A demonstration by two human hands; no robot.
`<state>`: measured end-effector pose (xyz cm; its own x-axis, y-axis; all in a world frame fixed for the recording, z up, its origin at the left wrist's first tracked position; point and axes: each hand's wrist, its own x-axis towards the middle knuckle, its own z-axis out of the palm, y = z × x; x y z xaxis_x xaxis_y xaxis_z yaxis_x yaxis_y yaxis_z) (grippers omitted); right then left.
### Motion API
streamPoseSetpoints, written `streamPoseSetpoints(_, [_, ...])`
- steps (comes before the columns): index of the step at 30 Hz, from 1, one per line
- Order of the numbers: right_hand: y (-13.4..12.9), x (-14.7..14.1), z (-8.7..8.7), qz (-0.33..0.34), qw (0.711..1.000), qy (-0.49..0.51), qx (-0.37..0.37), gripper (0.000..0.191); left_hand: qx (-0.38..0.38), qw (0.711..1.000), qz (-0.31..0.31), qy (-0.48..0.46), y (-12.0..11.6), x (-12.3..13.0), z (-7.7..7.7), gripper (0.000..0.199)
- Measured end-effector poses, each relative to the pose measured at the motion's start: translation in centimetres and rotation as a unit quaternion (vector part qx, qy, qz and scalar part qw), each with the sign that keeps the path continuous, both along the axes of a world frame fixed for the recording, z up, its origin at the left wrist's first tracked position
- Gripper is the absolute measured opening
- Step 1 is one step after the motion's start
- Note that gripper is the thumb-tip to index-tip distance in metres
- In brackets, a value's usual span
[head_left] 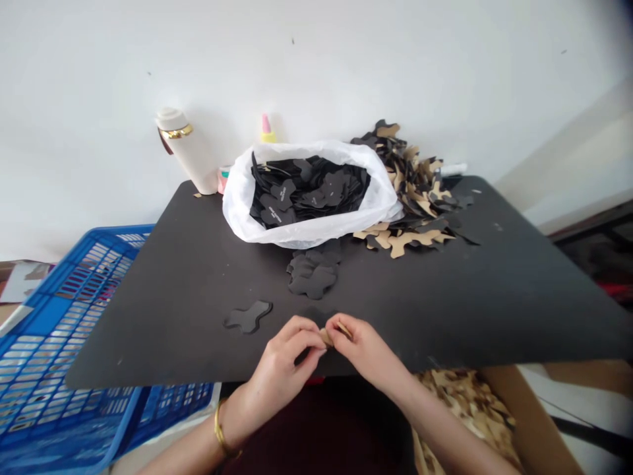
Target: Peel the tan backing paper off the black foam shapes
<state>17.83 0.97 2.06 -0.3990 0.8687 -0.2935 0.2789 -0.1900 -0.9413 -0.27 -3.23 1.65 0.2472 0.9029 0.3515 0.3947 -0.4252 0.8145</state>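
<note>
Two bare hands meet at the lower centre of the frame, over the near edge of a black desk (420,303). The left hand (289,353), a gold bracelet (219,429) on its wrist, and the right hand (363,344) both have fingers pinched close together on a small tan piece (326,338) between them; the fingers hide most of its outline. Just left of the hands lies a flat, lobed black cutout (248,316), seemingly a thin stack. Above the hands sits a loose heap of black pieces (312,272). Behind it, at upper centre, an open white plastic bag (309,232) is filled with dark cutouts (316,191), some with small pale print. A tangled pile of black and tan scraps (415,191) spreads against the bag's right side. At upper left stands a cream bottle (190,155). A blue basket (59,330) fills the lower left; at lower right, a cardboard box (537,419) holds tan pieces (469,402).
</note>
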Motion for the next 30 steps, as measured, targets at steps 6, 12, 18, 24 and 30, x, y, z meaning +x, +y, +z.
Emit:
streamPoseSetpoints(6, [0.5, 0.1, -2.1, -0.215, 0.947, 0.185, -0.150, 0.018, 0.073, 0.997, 0.002, 0.019, -1.6, -0.4, -0.8, 0.021])
streamPoseSetpoints(12, [0.5, 0.8, -2.6, -0.280, 0.907, 0.274, -0.158, 0.023, 0.020, 0.999, 0.035, -0.033, -2.4, -0.9, -1.2, 0.020])
streamPoseSetpoints(18, [-1.0, 1.8, -1.8, -0.086, 0.990, 0.046, -0.104, 0.040, 0.076, 0.997, -0.006, -0.025, -2.1, -1.5, -0.8, 0.024])
streamPoseSetpoints(24, [-1.4, 0.7, -1.1, -0.045, 0.990, 0.075, -0.114, 0.027, 0.102, 0.991, -0.077, 0.038, -2.5, -1.5, -0.9, 0.029])
streamPoseSetpoints(30, [-1.5, 0.2, -2.1, -0.239, 0.951, 0.150, -0.123, 0.030, 0.083, 0.995, -0.063, 0.004, -2.9, -1.6, -0.5, 0.030])
